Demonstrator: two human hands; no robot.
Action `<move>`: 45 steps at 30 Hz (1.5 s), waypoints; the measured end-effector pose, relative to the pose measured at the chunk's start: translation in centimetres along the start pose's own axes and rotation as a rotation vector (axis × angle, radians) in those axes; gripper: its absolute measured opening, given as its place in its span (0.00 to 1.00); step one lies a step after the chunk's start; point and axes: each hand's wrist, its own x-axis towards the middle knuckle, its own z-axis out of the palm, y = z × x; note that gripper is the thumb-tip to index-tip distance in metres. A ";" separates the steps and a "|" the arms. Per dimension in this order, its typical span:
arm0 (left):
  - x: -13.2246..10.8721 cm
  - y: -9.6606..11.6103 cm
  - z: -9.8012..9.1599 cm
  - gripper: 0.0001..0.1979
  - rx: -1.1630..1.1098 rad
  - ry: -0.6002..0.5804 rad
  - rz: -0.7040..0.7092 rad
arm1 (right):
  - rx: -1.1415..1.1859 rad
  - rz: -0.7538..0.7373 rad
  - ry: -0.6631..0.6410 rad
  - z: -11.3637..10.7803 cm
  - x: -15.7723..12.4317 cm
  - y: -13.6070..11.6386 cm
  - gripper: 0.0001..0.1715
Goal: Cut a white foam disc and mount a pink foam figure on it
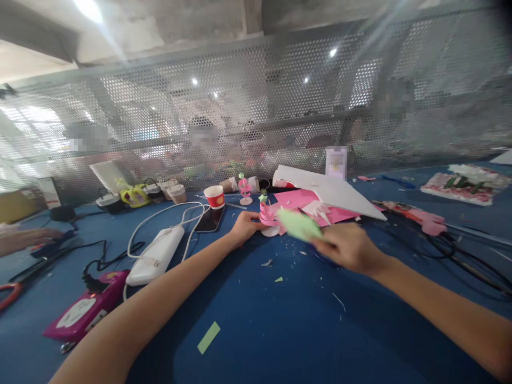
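Observation:
My left hand [245,228] grips the side of a small pink paper model [267,216], which has a green paper star on top and a round white base. Closed around a light green piece of paper [298,225] is my right hand [352,246], just to the right of the model; the paper is blurred by motion. A similar pink model [245,191] with a green top stands farther back. Pink paper sheets [298,198] and a white board [336,193] lie behind my right hand. A green paper strip [208,337] rests near the front.
A red and white paper cup [215,197] stands by a black phone [210,220]. On the left are a white power bank [156,256] with cables and a purple box [86,309]. A pink glue gun [424,218] lies right. Another person's hand [30,240] is at far left.

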 end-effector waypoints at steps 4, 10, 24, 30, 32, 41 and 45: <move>0.1 -0.2 -0.1 0.15 0.030 0.029 0.002 | -0.035 -0.039 -0.035 0.2 0.0 0.0 0.22; 0.2 -0.3 -0.1 0.16 0.023 0.009 0.009 | -0.124 0.026 0.059 -0.3 0.3 0.1 0.24; 0.1 -0.3 0.0 0.15 -0.007 0.018 -0.007 | 0.074 -0.158 -0.159 -0.4 0.6 -0.8 0.17; -0.2 0.2 0.1 0.13 -0.016 0.005 0.039 | -0.222 0.246 0.100 0.0 -0.3 1.1 0.25; -0.2 0.2 0.1 0.14 -0.022 -0.004 0.035 | -0.145 0.130 0.050 -0.2 0.0 0.3 0.25; 0.1 0.0 0.1 0.13 0.009 0.011 0.030 | -0.193 0.126 0.095 -0.3 0.0 0.6 0.23; 0.2 -0.2 0.0 0.13 0.010 0.019 0.003 | -0.001 -0.183 -0.088 -0.5 0.6 -0.7 0.22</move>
